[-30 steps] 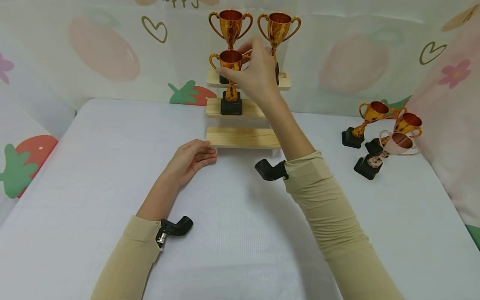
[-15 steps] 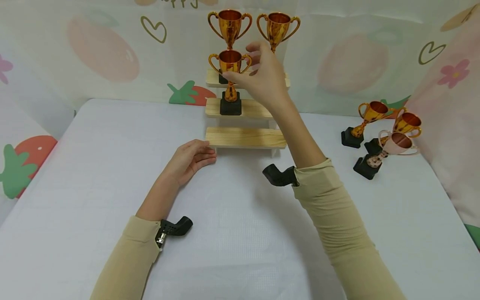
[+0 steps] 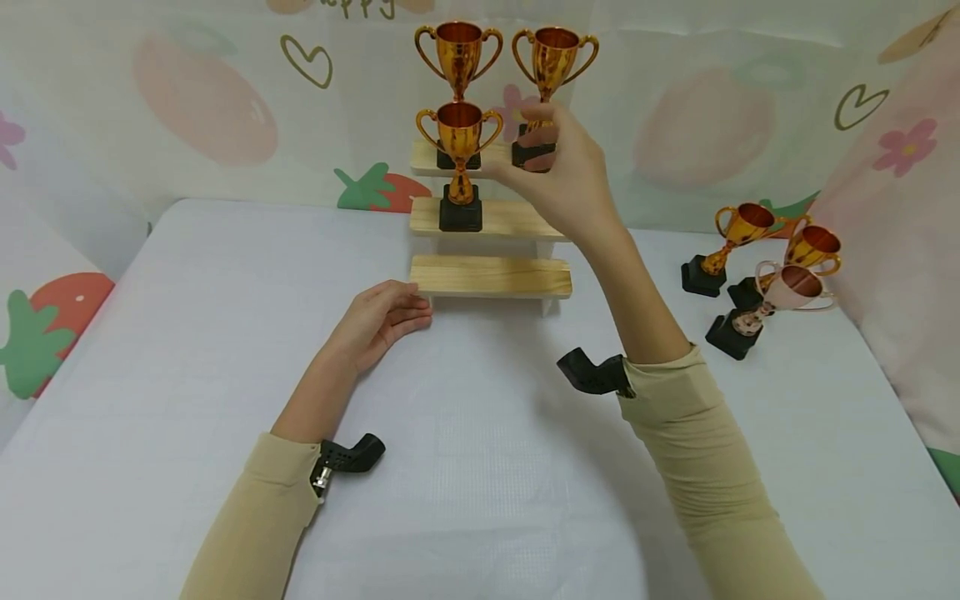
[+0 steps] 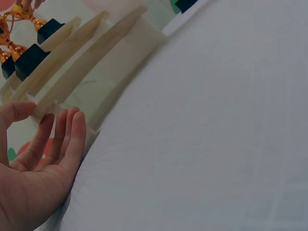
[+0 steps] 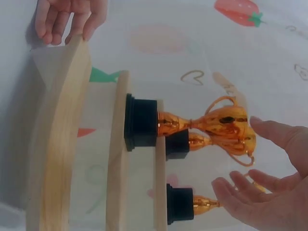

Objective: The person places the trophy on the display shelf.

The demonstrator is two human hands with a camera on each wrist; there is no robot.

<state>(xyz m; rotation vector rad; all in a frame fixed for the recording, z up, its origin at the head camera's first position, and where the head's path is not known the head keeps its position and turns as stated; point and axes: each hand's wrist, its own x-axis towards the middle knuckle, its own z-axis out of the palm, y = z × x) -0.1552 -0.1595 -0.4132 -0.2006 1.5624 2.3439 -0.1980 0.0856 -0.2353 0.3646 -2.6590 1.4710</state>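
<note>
A wooden three-step stand [image 3: 491, 277] is at the back middle. Two gold trophies stand on its top step, the left one [image 3: 458, 57] and the right one [image 3: 553, 62]. Another gold trophy [image 3: 460, 133] is upright on the left of the middle step. The right hand [image 3: 566, 175] is just right of that trophy, fingers spread and holding nothing, in front of the top right trophy. The left hand [image 3: 382, 321] pinches the left end of the bottom step; in the left wrist view its thumb and forefinger [image 4: 41, 144] are at the board's end.
On the right of the white table [image 3: 465, 467] lie two gold trophies [image 3: 742, 225] and a pink one [image 3: 795, 287], tilted and close together. A patterned cloth [image 3: 697, 125] hangs behind the table. Black wrist mounts stick out from both sleeves.
The right hand has let go of the middle-step trophy and moved right and toward the person. That trophy remains in place, and the left hand has not moved.
</note>
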